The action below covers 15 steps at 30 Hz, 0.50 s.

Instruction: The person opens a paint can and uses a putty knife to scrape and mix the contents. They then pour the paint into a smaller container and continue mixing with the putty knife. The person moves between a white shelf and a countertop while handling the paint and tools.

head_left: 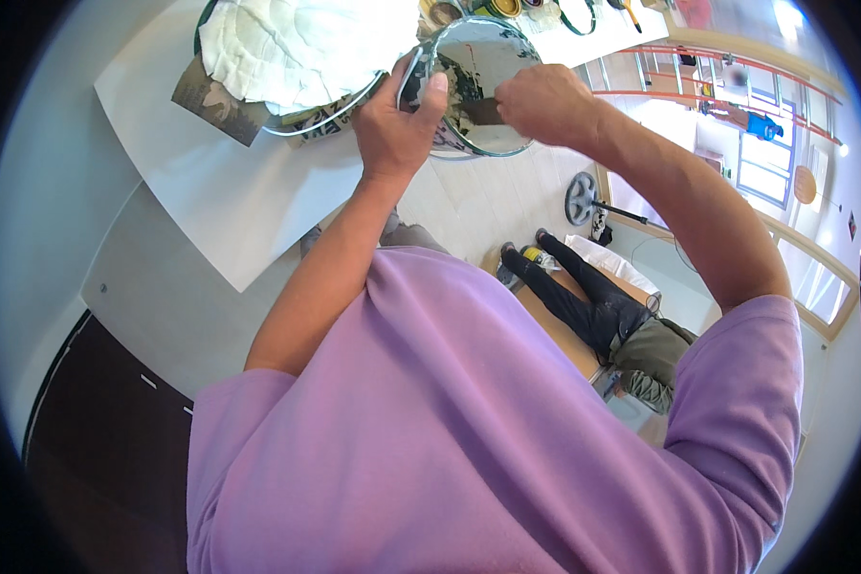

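My left hand (399, 124) is closed on the near-left rim of a bucket (496, 55), thumb on top. Dark and green residue clings to the bucket's pale inner wall. In the fist of my right hand (550, 103) is a putty knife (483, 112); its flat dark blade reaches into the bucket, and the handle is hidden by my fingers. Left of the bucket stands a wide tub heaped with white, creased filler paste (306, 48). A stained piece of cardboard (218, 100) sticks out beside that tub.
The tub rests on a white tabletop (191, 182). Tins (497, 8) and a brush (629, 10) lie at its far end. Behind me to the right, a person in dark trousers (584, 311) is by a brown board. An orange ladder (679, 96) and another person in blue (763, 126) are farther off.
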{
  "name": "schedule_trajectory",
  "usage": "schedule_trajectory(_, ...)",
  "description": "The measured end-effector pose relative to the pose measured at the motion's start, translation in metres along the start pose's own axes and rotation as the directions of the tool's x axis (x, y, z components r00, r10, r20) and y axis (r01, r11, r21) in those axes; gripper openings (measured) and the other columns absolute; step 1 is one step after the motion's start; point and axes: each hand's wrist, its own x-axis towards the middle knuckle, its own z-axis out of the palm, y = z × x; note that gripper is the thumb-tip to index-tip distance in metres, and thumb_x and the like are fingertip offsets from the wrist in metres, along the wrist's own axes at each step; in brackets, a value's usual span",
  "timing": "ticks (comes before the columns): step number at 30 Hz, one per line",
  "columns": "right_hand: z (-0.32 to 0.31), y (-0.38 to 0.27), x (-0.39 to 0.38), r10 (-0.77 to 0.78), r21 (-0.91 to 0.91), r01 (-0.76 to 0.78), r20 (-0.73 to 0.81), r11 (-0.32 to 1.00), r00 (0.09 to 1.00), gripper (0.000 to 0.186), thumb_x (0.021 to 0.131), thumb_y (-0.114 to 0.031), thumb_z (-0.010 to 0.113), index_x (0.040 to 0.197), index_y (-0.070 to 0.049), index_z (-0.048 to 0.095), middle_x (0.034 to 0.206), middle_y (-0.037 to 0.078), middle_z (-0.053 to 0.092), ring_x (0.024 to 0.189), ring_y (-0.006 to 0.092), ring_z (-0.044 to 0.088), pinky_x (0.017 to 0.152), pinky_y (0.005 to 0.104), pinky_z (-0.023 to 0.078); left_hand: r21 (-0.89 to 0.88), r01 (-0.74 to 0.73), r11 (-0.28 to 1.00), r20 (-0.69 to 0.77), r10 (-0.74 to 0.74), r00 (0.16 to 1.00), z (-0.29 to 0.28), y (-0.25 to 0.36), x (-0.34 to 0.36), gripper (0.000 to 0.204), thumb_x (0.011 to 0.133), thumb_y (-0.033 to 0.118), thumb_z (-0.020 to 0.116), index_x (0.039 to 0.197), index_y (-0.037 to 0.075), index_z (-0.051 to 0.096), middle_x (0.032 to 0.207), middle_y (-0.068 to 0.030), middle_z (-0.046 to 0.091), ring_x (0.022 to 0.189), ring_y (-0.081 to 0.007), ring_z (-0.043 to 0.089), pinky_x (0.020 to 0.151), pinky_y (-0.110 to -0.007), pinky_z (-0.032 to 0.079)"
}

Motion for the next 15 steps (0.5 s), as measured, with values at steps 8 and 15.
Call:
schedule_trajectory(8, -0.007, 0.006, 0.002, -0.049, -0.163, 0.045, -0.023, 0.986, 0.999, 0.014, 0.088, -0.012, 0.063, 0.084, -0.006, 0.076, 0.081, 0.016, 0.075, 0.078, 0.0321, 0.076, 0.072, 0.0431, 0.06, -0.041, 0.001, 0.999, 0.01, 0.0, 1.0, 0.0, 0.002, 0.003, 0.052, 0.092, 0.04, 0.073, 0.126, 0.001, 0.071, 0.085, -0.0071, 0.075, 0.074, -0.0095, 0.066, 0.073, -0.028, 0.055)
schedule_trajectory(15, -0.037, 0.001, -0.002, 0.032, -0.063, -0.036, -0.058, 0.997, 0.998, 0.018, 0.085, -0.008, 0.062, 0.088, -0.003, 0.079, 0.088, 0.019, 0.076, 0.088, 0.0333, 0.076, 0.079, 0.0442, 0.06, -0.008, -0.071, 0.997, -0.047, 0.071, 0.996, 0.003, 0.002, 0.001, 0.048, 0.09, 0.04, 0.074, 0.122, 0.004, 0.074, 0.078, -0.0066, 0.074, 0.068, -0.0132, 0.069, 0.069, -0.03, 0.056)
